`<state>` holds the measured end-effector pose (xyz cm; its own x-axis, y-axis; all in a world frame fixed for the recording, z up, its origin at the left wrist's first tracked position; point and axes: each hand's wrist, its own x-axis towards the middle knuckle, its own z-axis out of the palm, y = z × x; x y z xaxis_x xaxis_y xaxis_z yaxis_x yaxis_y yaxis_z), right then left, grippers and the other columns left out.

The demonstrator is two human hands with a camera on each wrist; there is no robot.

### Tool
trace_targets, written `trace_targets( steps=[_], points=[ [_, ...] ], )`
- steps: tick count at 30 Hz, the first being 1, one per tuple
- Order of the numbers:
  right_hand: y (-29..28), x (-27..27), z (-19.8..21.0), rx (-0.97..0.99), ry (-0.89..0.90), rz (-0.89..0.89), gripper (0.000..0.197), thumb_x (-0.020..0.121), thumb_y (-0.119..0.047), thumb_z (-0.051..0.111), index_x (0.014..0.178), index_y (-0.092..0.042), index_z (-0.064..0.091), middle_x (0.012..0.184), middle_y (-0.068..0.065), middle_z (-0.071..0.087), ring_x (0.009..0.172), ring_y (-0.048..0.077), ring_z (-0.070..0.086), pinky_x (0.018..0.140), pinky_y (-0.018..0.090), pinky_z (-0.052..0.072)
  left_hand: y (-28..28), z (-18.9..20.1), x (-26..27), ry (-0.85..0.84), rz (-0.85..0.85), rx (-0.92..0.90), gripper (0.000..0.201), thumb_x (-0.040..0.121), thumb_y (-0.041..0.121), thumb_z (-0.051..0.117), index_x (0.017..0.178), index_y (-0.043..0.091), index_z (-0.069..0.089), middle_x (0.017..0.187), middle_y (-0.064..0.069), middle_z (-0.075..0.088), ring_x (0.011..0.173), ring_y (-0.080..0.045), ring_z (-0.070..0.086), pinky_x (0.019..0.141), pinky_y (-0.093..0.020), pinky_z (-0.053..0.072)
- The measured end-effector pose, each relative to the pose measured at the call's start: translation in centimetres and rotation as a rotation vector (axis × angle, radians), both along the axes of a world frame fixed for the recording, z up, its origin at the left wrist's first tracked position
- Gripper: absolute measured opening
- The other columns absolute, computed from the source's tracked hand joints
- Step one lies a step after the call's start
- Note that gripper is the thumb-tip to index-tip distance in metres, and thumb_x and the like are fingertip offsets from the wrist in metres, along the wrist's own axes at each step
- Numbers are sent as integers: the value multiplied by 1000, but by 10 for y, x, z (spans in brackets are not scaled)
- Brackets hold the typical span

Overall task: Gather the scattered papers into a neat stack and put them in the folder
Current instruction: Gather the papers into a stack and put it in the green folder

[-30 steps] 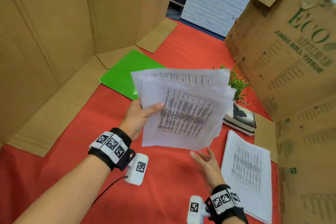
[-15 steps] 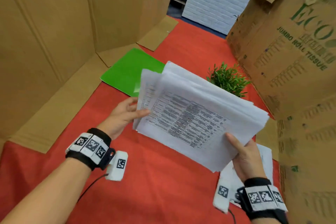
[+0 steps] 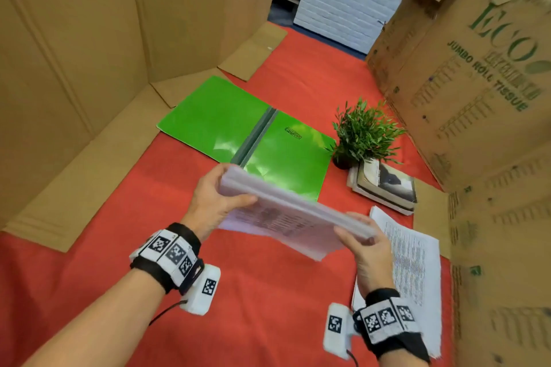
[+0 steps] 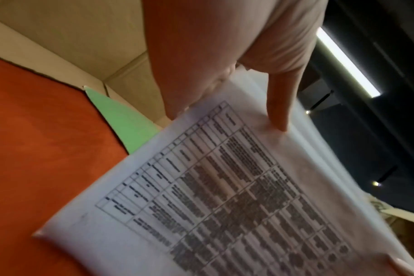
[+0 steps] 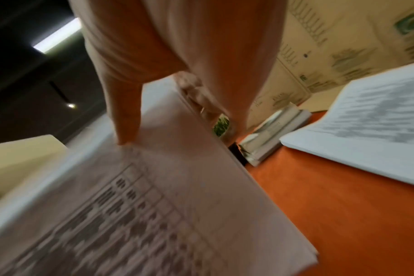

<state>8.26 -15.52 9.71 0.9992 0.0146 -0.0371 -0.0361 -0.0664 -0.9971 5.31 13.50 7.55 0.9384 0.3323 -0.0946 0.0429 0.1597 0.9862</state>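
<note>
Left hand: your left hand (image 3: 213, 202) pinched the far-left end of the paper stack (image 3: 286, 211), thumb laid on the printed top sheet and fingers curled underneath; in the left wrist view the thumb (image 4: 280, 110) pressed down beside the printed table.
Right hand: your right hand (image 3: 365, 250) gripped the near-right end of the same stack, thumb on top near the corner, fingers wrapped below; the right wrist view showed the thumb (image 5: 125, 115) on the sheet and the stack's edge running past the palm.
Paper stack: you held it between both hands above the counter (image 3: 268, 292), tilted with its far edge raised; the edges looked roughly aligned, though motion blur hid the detail.
Folder: the green folder (image 3: 226, 125) lay open and flat on the red counter just beyond the stack, its grey spine pointing toward your left hand.
Loose papers: another set of printed sheets (image 3: 414, 259) lay on the counter to the right, partly under your right wrist.
Plant: a small potted plant (image 3: 363, 131) stood just right of the folder.
Books: a short pile of books (image 3: 384, 188) sat right beside the plant's pot.
Surroundings: cardboard walls (image 3: 74, 39) rose on the left, and a printed cardboard box (image 3: 477, 83) on the right.
</note>
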Motion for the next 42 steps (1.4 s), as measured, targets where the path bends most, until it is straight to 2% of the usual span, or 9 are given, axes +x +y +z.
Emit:
trace_targets(
  steps=[5, 12, 17, 19, 23, 26, 31, 35, 42],
  points=[
    [-2, -1, -15, -264, -38, -38, 49, 75, 3, 80, 112, -25, 62, 98, -1, 69, 90, 16, 63, 78, 14, 49, -3, -15, -4, 51, -50, 94, 32, 66, -1, 85, 91, 8, 66, 85, 2, 71, 79, -8, 67, 77, -28, 52],
    [1, 5, 32, -1056, -434, 105, 55, 80, -30, 74, 131, -23, 57, 121, -3, 61, 115, 18, 57, 99, 41, 44, -21, 23, 22, -99, -280, 302, 28, 75, 10, 82, 67, 9, 54, 61, 6, 50, 58, -5, 44, 57, -27, 36],
    [-13, -14, 49, -933, -425, 141, 25, 86, -7, 63, 98, -27, 69, 79, -24, 64, 74, -7, 57, 70, 17, 45, -77, 91, 45, -391, -481, 569, 29, 75, 15, 78, 67, 26, 53, 63, 10, 50, 64, -5, 45, 60, -29, 35],
    [-35, -27, 43, -795, -302, -5, 15, 91, -6, 64, 87, -20, 67, 69, -10, 64, 63, 5, 56, 61, 28, 46, -99, 97, 51, -473, -347, 604, 22, 75, 18, 76, 89, 25, 60, 86, 7, 61, 85, -9, 54, 75, -30, 43],
    [-85, -46, 19, -301, 115, -301, 6, 91, -7, 67, 92, -12, 70, 83, -1, 78, 80, 11, 73, 70, 26, 55, -140, 42, 67, -89, -103, 635, 72, 71, 35, 82, 127, 7, 46, 124, -4, 52, 117, -19, 48, 102, -34, 39],
    [-136, -46, -21, -178, 391, -371, 6, 89, -7, 69, 95, -6, 70, 97, 14, 77, 94, 32, 73, 85, 42, 56, -186, -19, 64, 351, -521, 381, 84, 64, 61, 76, 126, 9, 52, 125, 0, 61, 115, -20, 60, 101, -41, 48],
    [-203, -18, -54, -378, 491, -400, 25, 93, -7, 61, 118, -8, 63, 112, 15, 70, 101, 29, 66, 85, 35, 51, -282, -60, 61, 413, -631, 529, 31, 91, 10, 57, 121, 10, 56, 120, -8, 66, 104, -23, 62, 84, -23, 44],
    [-235, 21, -64, -634, 449, -424, 24, 96, -13, 58, 118, -5, 59, 106, 11, 64, 89, 23, 57, 67, 28, 39, -327, -70, 86, 430, -473, 667, 19, 92, 16, 54, 110, 10, 54, 112, -14, 64, 107, -35, 60, 90, -40, 49],
    [-260, 59, -111, -843, 708, -439, 69, 86, -43, 68, 133, 2, 44, 137, 26, 45, 125, 42, 46, 103, 46, 42, -356, -93, 104, 664, -412, 707, 52, 87, 32, 65, 128, 4, 48, 133, -15, 46, 125, -33, 44, 105, -40, 40]
  ],
)
